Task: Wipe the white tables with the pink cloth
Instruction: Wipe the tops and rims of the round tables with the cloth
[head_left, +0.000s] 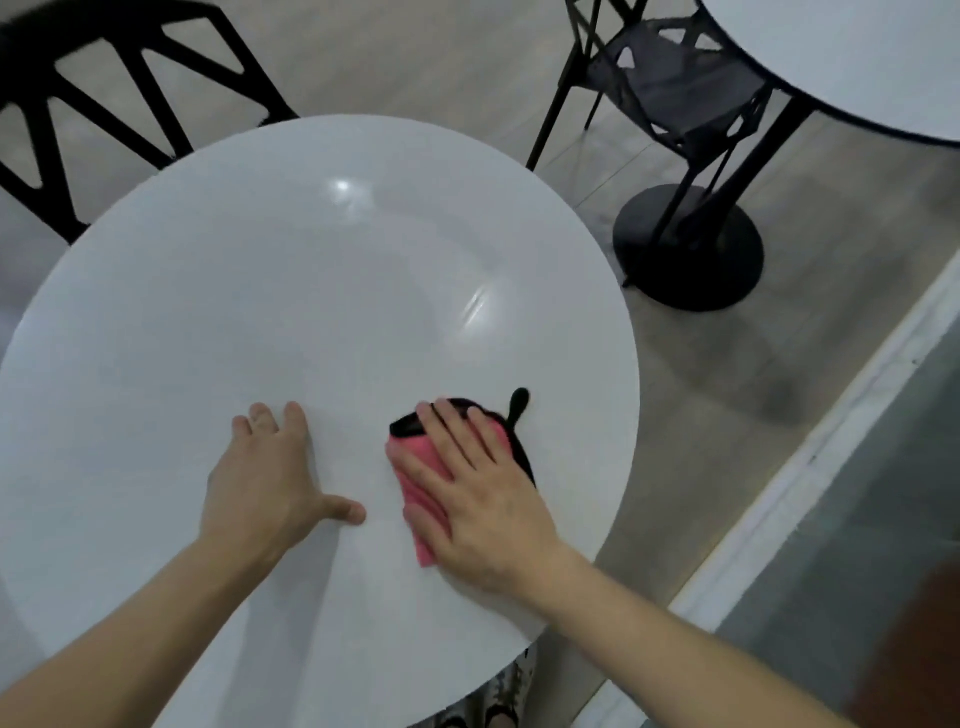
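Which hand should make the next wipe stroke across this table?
Right. The right hand already presses the pink cloth flat on the white table; the left hand rests bare beside it, bracing.

The flat right hand (475, 499) hides most of the folded pink cloth with black edging (423, 470). The round white tabletop (291, 291) runs out at the frame's left and bottom edges. At upper right, a second white round tabletop (852, 57) shows only its near arc. The black geometric chair (104, 88) at upper left is cropped and motion-blurred. A reddish-brown blur (914, 660) at lower right cannot be identified.
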